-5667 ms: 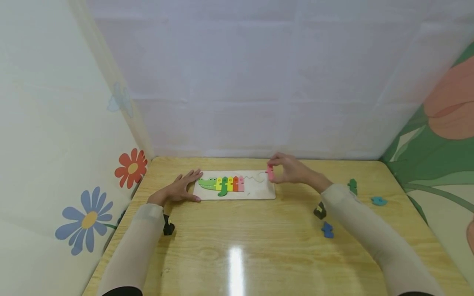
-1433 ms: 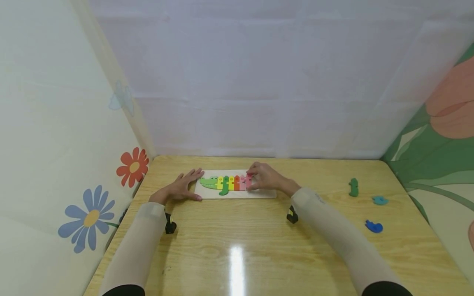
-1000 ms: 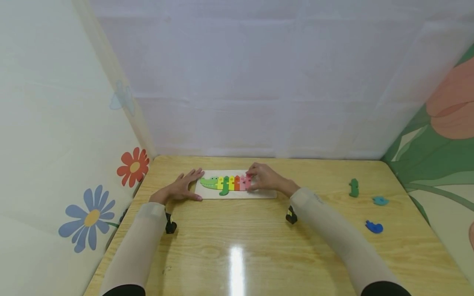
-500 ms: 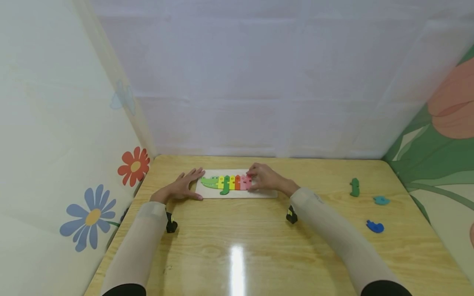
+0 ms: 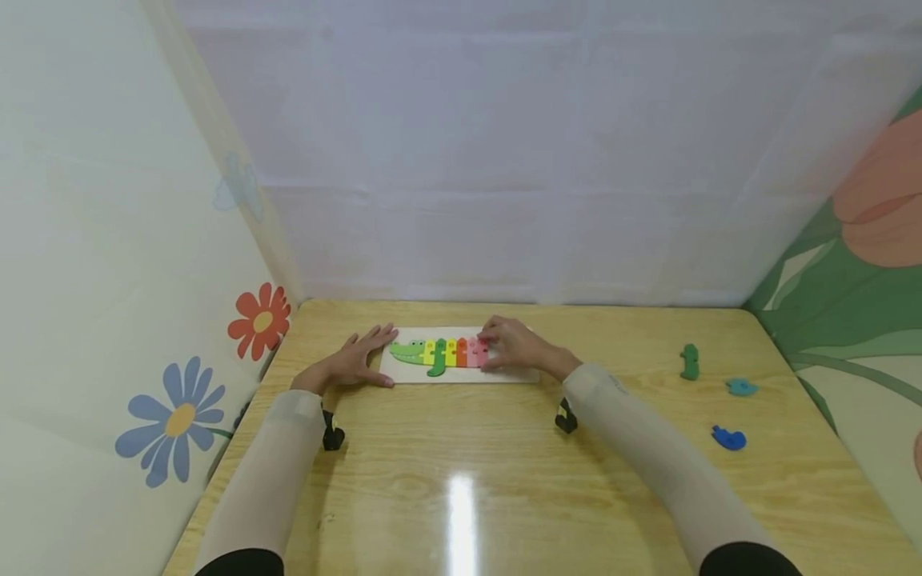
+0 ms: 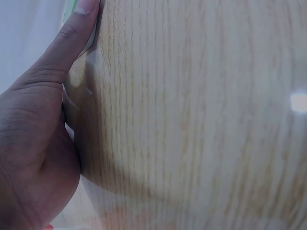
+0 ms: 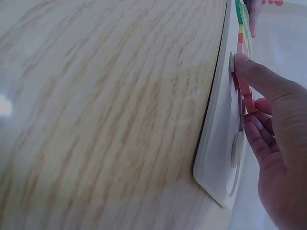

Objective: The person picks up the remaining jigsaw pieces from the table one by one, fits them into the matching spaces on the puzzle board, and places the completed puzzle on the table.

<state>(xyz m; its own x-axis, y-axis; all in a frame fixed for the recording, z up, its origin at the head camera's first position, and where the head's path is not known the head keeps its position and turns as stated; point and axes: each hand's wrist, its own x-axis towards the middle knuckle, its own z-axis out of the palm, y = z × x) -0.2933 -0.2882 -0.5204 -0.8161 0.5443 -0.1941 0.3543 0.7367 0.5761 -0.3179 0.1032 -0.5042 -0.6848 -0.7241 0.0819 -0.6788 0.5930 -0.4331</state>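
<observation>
A pale puzzle board (image 5: 425, 378) lies near the table's back edge. On its left part, a crocodile head (image 5: 407, 354) joins a row of yellow, green, orange and light pink pieces. My right hand (image 5: 520, 348) pinches a darker pink puzzle piece (image 5: 483, 350) at the right end of that row. In the right wrist view, thumb and fingers are on either side of the pink piece (image 7: 248, 102), low over the board. My left hand (image 5: 349, 366) spreads its fingers at the board's left end, thumb and fingertips at the corners.
On the right of the wooden table (image 5: 403, 480) lie a green piece (image 5: 689, 362), a teal piece (image 5: 739, 387) and a blue piece (image 5: 730, 438). A white wall (image 5: 446, 200) rises behind the table.
From the board's right end, my right hand has moved left with the pink piece to the row. My sleeve now covers where one blue piece lay; another blue piece shows. My left hand stays put.
</observation>
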